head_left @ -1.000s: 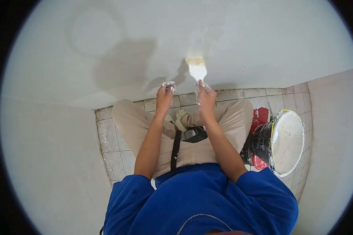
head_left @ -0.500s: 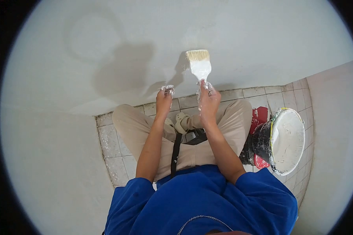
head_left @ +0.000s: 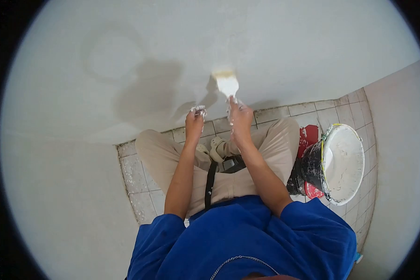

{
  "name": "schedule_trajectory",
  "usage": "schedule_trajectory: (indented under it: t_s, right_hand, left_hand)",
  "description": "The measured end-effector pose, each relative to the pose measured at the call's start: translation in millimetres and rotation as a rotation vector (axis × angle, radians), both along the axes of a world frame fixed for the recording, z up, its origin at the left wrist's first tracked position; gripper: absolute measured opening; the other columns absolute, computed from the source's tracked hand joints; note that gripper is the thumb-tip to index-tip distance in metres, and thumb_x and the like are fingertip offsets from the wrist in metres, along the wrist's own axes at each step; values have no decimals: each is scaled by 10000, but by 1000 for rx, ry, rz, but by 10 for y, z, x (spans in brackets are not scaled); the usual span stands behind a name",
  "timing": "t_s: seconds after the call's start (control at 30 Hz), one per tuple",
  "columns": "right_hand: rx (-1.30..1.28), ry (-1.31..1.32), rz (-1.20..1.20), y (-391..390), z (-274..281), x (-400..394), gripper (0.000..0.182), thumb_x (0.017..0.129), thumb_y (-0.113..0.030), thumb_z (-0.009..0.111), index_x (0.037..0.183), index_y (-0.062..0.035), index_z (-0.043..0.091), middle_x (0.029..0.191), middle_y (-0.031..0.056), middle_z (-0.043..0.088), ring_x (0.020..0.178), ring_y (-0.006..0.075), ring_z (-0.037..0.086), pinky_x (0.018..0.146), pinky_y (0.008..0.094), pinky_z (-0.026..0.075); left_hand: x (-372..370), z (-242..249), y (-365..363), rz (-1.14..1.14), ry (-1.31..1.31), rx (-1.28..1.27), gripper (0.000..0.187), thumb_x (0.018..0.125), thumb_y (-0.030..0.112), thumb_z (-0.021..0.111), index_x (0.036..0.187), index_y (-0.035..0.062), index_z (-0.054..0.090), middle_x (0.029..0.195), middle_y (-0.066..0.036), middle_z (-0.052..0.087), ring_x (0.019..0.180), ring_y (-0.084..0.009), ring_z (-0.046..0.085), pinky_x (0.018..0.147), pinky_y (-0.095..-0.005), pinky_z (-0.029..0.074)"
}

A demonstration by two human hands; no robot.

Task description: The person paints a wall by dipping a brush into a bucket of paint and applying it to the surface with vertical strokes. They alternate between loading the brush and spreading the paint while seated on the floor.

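Note:
My right hand [head_left: 240,120] grips the handle of a wide white brush [head_left: 227,86], its pale bristles up against the wall [head_left: 275,56] and slightly blurred. White paint spots my right fingers and wrist. To the left, my left hand [head_left: 195,122] is raised near the foot of the wall with its fingers curled. White material coats those fingertips, and whether they pinch anything is too small to tell.
A black bucket [head_left: 312,165] with a white, paint-smeared inside stands tilted in view at my right, beside a red object [head_left: 308,137]. Pale floor tiles [head_left: 137,175], spattered with white, run along the wall's base. Side walls rise at left and right.
My right hand and the brush have moved left and slightly down along the wall. My left hand has shifted slightly down. The view has tilted a little.

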State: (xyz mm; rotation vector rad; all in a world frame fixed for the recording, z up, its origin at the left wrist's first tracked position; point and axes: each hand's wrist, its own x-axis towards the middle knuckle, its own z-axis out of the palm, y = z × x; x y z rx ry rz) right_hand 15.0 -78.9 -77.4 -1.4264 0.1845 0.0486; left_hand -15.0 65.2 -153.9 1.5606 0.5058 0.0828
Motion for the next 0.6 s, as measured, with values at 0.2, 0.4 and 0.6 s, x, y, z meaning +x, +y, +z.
schedule_trajectory:
  t_s: [0.2, 0.4, 0.6]
  right_hand:
    - [-159, -114, -34, 70, -60, -81, 357, 930, -250, 537, 733, 46, 577, 576, -12, 461, 530, 76, 356, 488, 277, 320]
    - [-215, 300, 29, 1, -1138, -133, 316, 920, -295, 568, 738, -37, 596, 517, -47, 429, 419, 39, 351, 390, 238, 256]
    - [-144, 344, 19, -16, -1263, -41, 321, 915, -304, 577, 727, -44, 590, 511, -53, 415, 413, 34, 336, 381, 237, 232]
  left_hand:
    - [-21, -36, 30, 27, -48, -175, 298, 888, 61, 391, 1135, 62, 558, 1028, -30, 608, 913, -108, 573, 735, -242, 448]
    - [-47, 48, 64, 67, -53, -267, 280, 917, 91, 383, 1136, 73, 557, 1052, -22, 602, 931, -112, 579, 748, -252, 454]
    - [-11, 40, 57, 94, -63, -250, 279, 909, 79, 388, 1129, 57, 558, 1019, -40, 611, 905, -115, 586, 725, -250, 452]
